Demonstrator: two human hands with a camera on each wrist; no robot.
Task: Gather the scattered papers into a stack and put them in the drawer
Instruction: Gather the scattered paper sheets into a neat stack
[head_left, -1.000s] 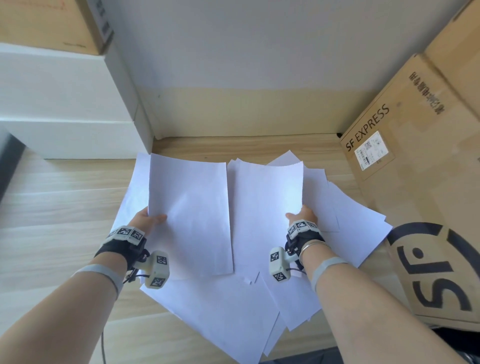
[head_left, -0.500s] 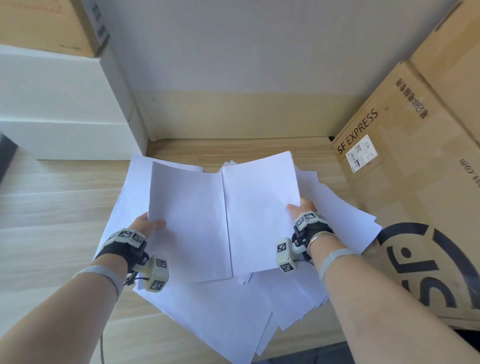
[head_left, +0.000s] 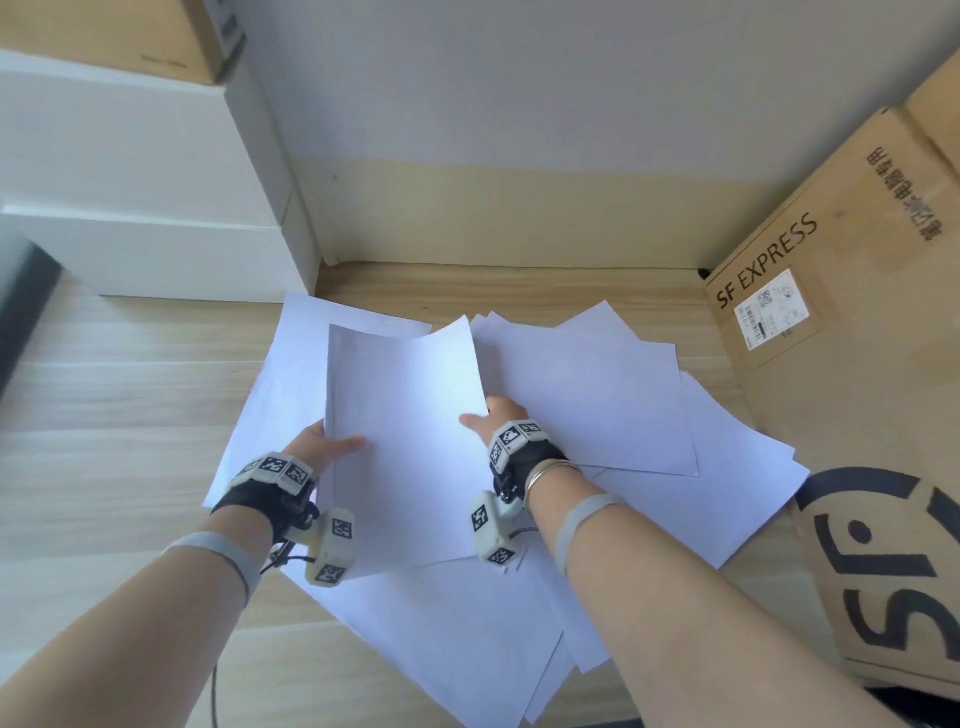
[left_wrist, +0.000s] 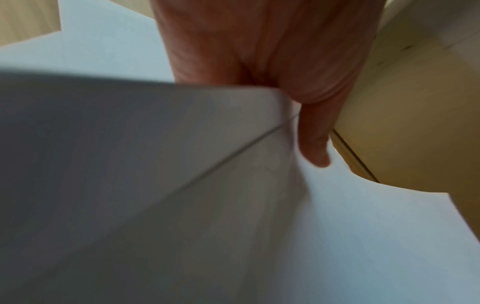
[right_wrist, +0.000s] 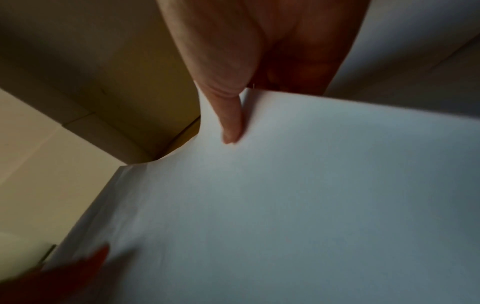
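Several white paper sheets (head_left: 613, 395) lie fanned over the wooden floor. Above them I hold a small stack of sheets (head_left: 405, 431) between both hands. My left hand (head_left: 324, 447) pinches its left edge, thumb on top. My right hand (head_left: 488, 418) pinches the right edge, thumb on top. In the left wrist view my left hand (left_wrist: 309, 131) has its thumb on the stack (left_wrist: 363, 236), whose grey underside fills the lower left. The right wrist view shows my right hand (right_wrist: 231, 121) with its thumb laid on the stack (right_wrist: 311, 205). No drawer opening shows.
White stacked drawer-like units (head_left: 145, 208) stand at the back left with a brown box (head_left: 104, 31) on top. A large SF EXPRESS cardboard box (head_left: 841, 364) closes off the right side. A wall with a beige skirting (head_left: 493, 218) runs behind. Bare wooden floor (head_left: 104, 415) lies to the left.
My right hand has carried its sheet leftward onto the sheet in my left hand, so the two now overlap as one stack held by both hands.
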